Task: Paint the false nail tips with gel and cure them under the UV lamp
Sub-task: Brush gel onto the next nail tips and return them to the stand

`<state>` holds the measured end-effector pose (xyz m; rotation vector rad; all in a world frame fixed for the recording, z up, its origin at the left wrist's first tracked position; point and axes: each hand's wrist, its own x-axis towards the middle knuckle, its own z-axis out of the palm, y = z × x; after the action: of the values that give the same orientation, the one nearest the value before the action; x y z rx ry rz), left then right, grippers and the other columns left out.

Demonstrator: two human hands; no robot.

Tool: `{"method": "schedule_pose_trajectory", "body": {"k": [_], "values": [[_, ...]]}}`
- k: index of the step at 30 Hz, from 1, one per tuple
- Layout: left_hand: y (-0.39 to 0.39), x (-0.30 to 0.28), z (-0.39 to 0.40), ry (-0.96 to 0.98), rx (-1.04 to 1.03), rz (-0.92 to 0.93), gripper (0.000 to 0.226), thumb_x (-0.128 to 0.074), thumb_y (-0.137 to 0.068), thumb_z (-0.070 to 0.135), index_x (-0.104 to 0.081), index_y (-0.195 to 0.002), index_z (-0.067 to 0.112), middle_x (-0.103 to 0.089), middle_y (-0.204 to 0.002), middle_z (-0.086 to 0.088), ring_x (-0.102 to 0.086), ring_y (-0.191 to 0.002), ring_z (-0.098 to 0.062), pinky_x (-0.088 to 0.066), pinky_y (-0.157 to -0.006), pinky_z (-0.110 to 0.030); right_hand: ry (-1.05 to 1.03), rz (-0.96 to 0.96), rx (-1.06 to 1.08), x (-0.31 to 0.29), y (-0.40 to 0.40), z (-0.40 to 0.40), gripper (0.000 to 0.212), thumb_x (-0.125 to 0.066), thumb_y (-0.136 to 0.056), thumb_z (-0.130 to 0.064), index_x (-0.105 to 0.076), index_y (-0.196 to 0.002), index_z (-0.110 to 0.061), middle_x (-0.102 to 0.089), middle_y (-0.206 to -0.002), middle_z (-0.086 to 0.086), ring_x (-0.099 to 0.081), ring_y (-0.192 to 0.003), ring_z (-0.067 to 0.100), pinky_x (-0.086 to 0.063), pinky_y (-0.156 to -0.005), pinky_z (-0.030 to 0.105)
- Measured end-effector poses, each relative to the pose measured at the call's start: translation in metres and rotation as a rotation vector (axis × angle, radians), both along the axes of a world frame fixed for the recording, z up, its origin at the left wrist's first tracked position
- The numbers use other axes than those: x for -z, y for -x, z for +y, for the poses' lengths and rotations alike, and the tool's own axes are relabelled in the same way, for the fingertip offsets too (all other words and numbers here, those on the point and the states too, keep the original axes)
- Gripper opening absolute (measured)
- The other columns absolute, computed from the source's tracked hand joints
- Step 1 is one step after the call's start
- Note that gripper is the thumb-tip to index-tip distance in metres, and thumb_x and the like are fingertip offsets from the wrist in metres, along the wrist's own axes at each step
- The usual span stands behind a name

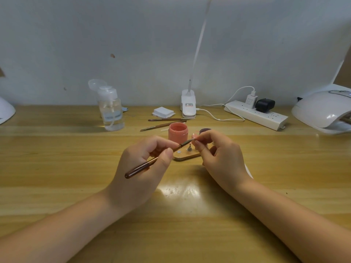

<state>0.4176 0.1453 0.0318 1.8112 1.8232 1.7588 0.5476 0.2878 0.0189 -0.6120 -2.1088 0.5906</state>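
A: Where can hands pass?
B: The near table point(176, 234) between the forearms is bare wood; so is the left stretch before the pump bottle point(112, 112).
A: And what blocks?
B: The pink jar point(178, 132) stands just behind the wooden stand point(187, 156); two spare brushes point(163, 123) lie beyond it; the power strip point(256, 115) and UV lamp point(322, 111) crowd the right rear; the clip lamp point(188, 103) stands centre rear.
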Motion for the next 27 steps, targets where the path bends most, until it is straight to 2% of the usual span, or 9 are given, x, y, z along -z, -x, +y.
{"method": "schedule_pose_trajectory", "body": {"k": [6, 10, 14, 17, 23, 27], "values": [[-0.0011, 0.0002, 0.0011, -0.014, -0.015, -0.074, 0.021, -0.053, -0.087, 0.036, -0.067, -0.098, 0.025, -0.068, -0.085, 0.008, -0.067, -0.084, -0.017, -0.055, -0.074, -0.038, -0.009, 0.000, -0.003, 0.0003, -0.0003, 0.0002, 0.008, -0.066, -0.090, -0.015, -0.069, -0.097, -0.012, -0.066, -0.085, -0.007, -0.058, -0.064, 0.020, -0.051, -0.067, 0.046], [-0.0034, 0.0008, 0.0001, 0.007, -0.004, -0.050, 0.020, -0.053, -0.086, 0.036, -0.068, -0.094, 0.026, -0.069, -0.082, 0.006, -0.066, -0.081, -0.016, -0.054, -0.070, -0.035, -0.013, -0.002, -0.009, 0.0006, 0.0001, 0.0003, 0.008, -0.066, -0.090, -0.014, -0.068, -0.097, -0.013, -0.066, -0.085, -0.005, -0.058, -0.064, 0.020, -0.051, -0.066, 0.046], [-0.0032, 0.0011, -0.0001, -0.025, -0.012, -0.078, 0.025, -0.051, -0.086, 0.035, -0.068, -0.095, 0.021, -0.068, -0.082, 0.007, -0.065, -0.081, -0.013, -0.053, -0.070, -0.025, -0.008, 0.012, -0.004, 0.0015, 0.0002, 0.0002, 0.007, -0.066, -0.090, -0.015, -0.069, -0.096, -0.013, -0.066, -0.084, -0.007, -0.058, -0.063, 0.020, -0.050, -0.065, 0.045], [-0.0045, 0.0015, 0.0021, -0.017, -0.030, -0.073, 0.015, -0.056, -0.089, 0.028, -0.068, -0.097, 0.022, -0.068, -0.079, 0.009, -0.065, -0.081, -0.011, -0.049, -0.070, -0.018, -0.015, 0.010, -0.004, 0.0013, 0.0003, -0.0002, 0.007, -0.066, -0.090, -0.015, -0.069, -0.096, -0.013, -0.066, -0.084, -0.008, -0.058, -0.062, 0.021, -0.050, -0.065, 0.045], [-0.0034, 0.0019, 0.0002, -0.033, -0.010, -0.061, 0.025, -0.049, -0.085, 0.034, -0.067, -0.090, 0.018, -0.065, -0.074, 0.007, -0.063, -0.074, -0.014, -0.051, -0.065, -0.025, 0.002, 0.008, -0.008, 0.0011, -0.0001, -0.0003, 0.008, -0.065, -0.090, -0.015, -0.069, -0.097, -0.013, -0.067, -0.087, -0.007, -0.059, -0.064, 0.022, -0.050, -0.066, 0.046], [-0.0042, 0.0017, 0.0021, -0.026, -0.026, -0.105, 0.016, -0.057, -0.088, 0.029, -0.068, -0.095, 0.019, -0.068, -0.078, 0.005, -0.065, -0.077, -0.013, -0.053, -0.068, -0.028, 0.018, 0.008, -0.017, 0.0015, -0.0004, 0.0003, 0.008, -0.065, -0.091, -0.016, -0.069, -0.098, -0.014, -0.067, -0.087, -0.008, -0.060, -0.064, 0.023, -0.051, -0.067, 0.047]]}}
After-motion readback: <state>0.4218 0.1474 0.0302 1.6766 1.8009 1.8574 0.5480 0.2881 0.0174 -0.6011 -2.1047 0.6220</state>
